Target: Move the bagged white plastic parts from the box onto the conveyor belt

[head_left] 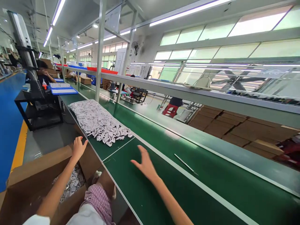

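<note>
A large pile of small white plastic parts [96,120], partly inside a clear bag, lies on the green work surface [131,184] along its near edge. My left hand [79,148] hangs in the air between the pile and the cardboard box, its fingers apart and nothing in them. To the right of the pile, my right hand [145,162] is over the green surface, thumb and fingers spread, holding nothing. Below my left hand, the open cardboard box [39,161] contains more small parts [72,184].
A thin white stick [185,164] lies on the green belt at the right. Metal posts [100,53] carry a shelf with red trays [103,70]. Farther left are a blue-edged tray [64,91], a black machine stand [38,112] and a seated person [43,76].
</note>
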### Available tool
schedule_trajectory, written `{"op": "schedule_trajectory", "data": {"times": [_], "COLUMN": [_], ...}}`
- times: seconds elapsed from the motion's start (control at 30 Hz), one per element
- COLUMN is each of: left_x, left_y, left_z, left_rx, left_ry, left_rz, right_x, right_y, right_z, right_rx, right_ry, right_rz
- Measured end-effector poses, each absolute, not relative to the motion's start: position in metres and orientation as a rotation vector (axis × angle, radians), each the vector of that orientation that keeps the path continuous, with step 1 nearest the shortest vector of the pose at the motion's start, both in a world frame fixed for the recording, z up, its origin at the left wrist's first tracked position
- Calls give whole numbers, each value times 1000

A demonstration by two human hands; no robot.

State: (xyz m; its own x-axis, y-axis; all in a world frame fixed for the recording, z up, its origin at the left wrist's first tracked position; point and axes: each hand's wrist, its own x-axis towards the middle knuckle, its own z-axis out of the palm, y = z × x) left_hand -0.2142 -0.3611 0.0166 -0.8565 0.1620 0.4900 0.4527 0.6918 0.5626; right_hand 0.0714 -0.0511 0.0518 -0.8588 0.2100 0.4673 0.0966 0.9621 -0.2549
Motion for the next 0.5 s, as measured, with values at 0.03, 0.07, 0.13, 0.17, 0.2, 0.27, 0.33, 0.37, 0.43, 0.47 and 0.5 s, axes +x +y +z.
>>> {"op": "schedule_trajectory", "data": {"times": [0.03,0.07,0.13,0.17,0.2,0.27,0.33,0.37,0.43,0.47,0.5], "left_x": [-226,-235,-244,-246,-248,-256,-265,-270,-277,-281,-283], "left_y": [-347,-334,-315,-310,-308,-307,-310,-311,-314,-315,-315], "left_z": [23,28,33,33,31,22,13,9,3,1,-1], "left_rx": [-453,-433,-441,-445,-452,-475,-461,-437,-398,-380,-364], "left_ry": [-2505,-2508,-2510,-2503,-2494,-2497,-2525,-2543,-2575,-2580,-2577], "left_rz": [-965,-952,-944,-949,-958,-973,-970,-962,-934,-923,-920], "right_x": [44,19,-10,-12,-2,40,90,109,130,133,132], "right_y": [-70,-78,-56,-28,6,78,135,156,181,187,190], "right_z": [57,65,84,95,106,123,129,126,115,107,101], "right_rx": [-171,-150,-265,-403,-598,-1049,-1379,-1479,-1574,-1578,-1561], "right_ry": [-2671,-2738,-2825,-2835,-2815,-2706,-2620,-2603,-2611,-2629,-2650], "right_rz": [288,263,198,164,123,41,-11,-25,-49,-62,-78]}}
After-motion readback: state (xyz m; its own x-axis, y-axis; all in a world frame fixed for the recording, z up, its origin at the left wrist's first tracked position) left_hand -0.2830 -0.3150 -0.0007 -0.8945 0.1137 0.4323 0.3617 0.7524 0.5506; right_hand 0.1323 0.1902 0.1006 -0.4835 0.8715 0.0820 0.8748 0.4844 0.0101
